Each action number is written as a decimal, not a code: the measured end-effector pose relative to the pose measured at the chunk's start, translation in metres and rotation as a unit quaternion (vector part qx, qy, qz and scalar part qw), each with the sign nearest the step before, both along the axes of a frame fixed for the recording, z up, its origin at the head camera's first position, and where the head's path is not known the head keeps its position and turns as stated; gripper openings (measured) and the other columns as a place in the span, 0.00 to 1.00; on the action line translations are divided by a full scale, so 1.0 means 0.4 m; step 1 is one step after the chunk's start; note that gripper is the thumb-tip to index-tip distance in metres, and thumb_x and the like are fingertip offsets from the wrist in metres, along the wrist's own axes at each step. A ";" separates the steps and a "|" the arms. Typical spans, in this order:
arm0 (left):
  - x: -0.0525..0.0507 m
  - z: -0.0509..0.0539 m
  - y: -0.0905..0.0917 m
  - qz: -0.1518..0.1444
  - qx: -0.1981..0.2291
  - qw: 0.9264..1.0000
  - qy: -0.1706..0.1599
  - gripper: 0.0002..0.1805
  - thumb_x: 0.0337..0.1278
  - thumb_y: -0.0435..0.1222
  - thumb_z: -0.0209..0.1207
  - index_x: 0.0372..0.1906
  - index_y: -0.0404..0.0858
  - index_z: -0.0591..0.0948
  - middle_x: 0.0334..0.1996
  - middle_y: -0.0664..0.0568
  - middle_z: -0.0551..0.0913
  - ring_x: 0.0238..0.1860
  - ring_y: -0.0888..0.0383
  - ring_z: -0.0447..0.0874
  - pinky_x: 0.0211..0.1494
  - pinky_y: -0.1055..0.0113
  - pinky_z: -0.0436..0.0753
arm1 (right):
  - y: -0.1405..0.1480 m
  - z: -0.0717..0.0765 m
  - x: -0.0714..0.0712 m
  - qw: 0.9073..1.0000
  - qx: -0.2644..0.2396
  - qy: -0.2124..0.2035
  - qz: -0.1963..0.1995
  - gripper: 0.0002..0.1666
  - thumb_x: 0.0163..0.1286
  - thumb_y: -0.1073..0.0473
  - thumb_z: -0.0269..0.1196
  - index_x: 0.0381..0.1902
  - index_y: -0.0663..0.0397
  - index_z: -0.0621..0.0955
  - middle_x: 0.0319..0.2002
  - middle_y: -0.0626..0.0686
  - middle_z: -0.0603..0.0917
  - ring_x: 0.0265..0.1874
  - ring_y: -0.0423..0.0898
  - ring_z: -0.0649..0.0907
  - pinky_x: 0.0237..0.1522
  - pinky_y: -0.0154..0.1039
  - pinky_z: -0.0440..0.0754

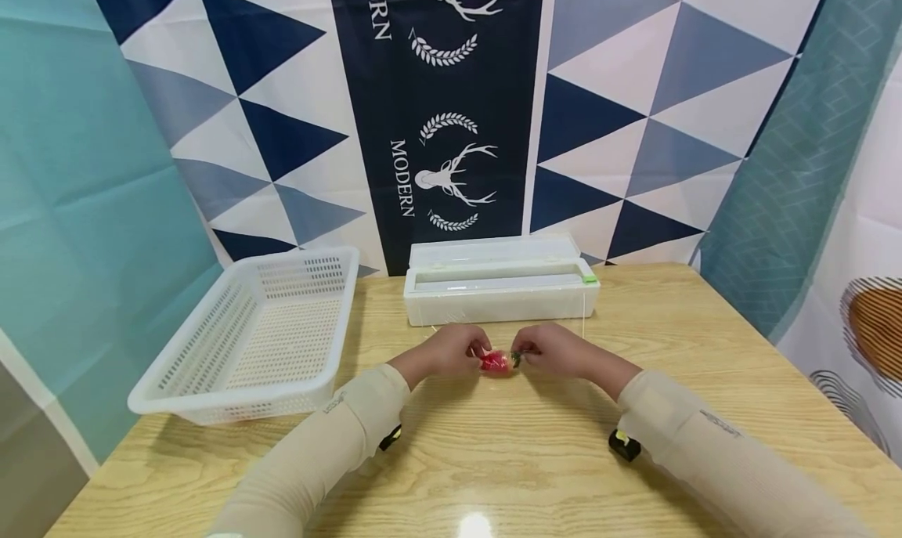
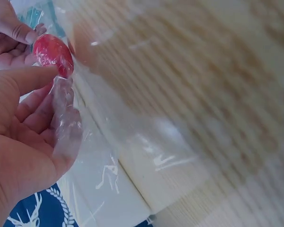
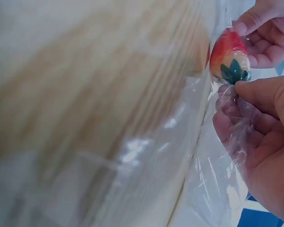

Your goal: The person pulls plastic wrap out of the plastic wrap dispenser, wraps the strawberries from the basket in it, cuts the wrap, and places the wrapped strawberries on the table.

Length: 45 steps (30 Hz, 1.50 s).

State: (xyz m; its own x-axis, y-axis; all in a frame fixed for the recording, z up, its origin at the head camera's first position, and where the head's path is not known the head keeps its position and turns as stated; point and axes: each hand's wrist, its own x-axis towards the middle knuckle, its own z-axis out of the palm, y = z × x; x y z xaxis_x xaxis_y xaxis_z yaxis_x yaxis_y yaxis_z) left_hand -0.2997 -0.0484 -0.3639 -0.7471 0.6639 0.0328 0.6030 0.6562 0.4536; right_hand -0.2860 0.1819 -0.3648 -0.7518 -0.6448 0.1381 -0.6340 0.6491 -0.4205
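Note:
A red strawberry [image 1: 497, 362] with green leaves is wrapped in clear plastic film, held between both hands just above the table. The left hand [image 1: 456, 350] pinches the film at the red tip; in the left wrist view its thumb lies against the strawberry [image 2: 53, 53]. At the leafy end, the right hand [image 1: 557, 352] pinches gathered film between thumb and fingers, seen close in the right wrist view beside the green leaves [image 3: 234, 72]. Loose clear film [image 3: 213, 175] spreads away from the hands toward the white box [image 1: 500, 304].
Behind the hands stands the long white box, its lid raised and a green piece [image 1: 589, 279] at its right corner. A white perforated basket [image 1: 243, 403] sits on the left of the wooden table [image 1: 493, 460]. Patterned cloth [image 1: 458, 92] hangs behind.

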 end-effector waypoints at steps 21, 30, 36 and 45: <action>-0.067 0.005 0.035 0.050 -0.023 0.997 0.047 0.08 0.65 0.31 0.57 0.44 0.37 0.85 0.37 0.52 0.84 0.40 0.59 0.77 0.51 0.66 0.77 | 0.002 0.037 -0.038 0.994 0.024 0.074 -0.072 0.12 0.60 0.69 0.67 0.42 0.64 0.82 0.40 0.57 0.83 0.41 0.54 0.80 0.48 0.51 0.79; -0.073 0.000 0.053 0.114 -0.055 0.985 0.114 0.08 0.63 0.33 0.59 0.41 0.39 0.87 0.38 0.54 0.85 0.39 0.59 0.79 0.50 0.66 0.78 | 0.032 0.042 -0.033 0.984 0.014 0.169 -0.047 0.11 0.52 0.75 0.69 0.34 0.61 0.83 0.32 0.53 0.82 0.35 0.51 0.80 0.40 0.48 0.80; -0.056 0.019 0.023 0.132 -0.046 0.984 0.111 0.06 0.58 0.37 0.65 0.39 0.40 0.85 0.36 0.54 0.82 0.39 0.59 0.77 0.49 0.64 0.78 | 0.039 0.041 -0.019 0.985 0.023 0.168 -0.036 0.13 0.50 0.75 0.70 0.34 0.61 0.83 0.33 0.53 0.81 0.35 0.50 0.80 0.41 0.48 0.80; -0.044 0.033 -0.072 0.115 -0.083 0.987 0.076 0.10 0.43 0.26 0.68 0.34 0.40 0.85 0.33 0.53 0.81 0.35 0.58 0.74 0.45 0.64 0.77 | 0.066 0.030 -0.015 0.987 0.069 0.126 -0.074 0.14 0.51 0.77 0.67 0.37 0.62 0.83 0.35 0.55 0.81 0.38 0.52 0.81 0.44 0.50 0.80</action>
State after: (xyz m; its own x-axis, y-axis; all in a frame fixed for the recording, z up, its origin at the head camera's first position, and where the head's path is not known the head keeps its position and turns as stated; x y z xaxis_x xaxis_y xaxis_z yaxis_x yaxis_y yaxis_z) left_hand -0.3172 -0.0771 -0.3505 -0.8735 0.4829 0.0613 0.4823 0.8416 0.2431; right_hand -0.2921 0.2082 -0.3528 -0.7918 -0.5571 0.2503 -0.6016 0.7822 -0.1622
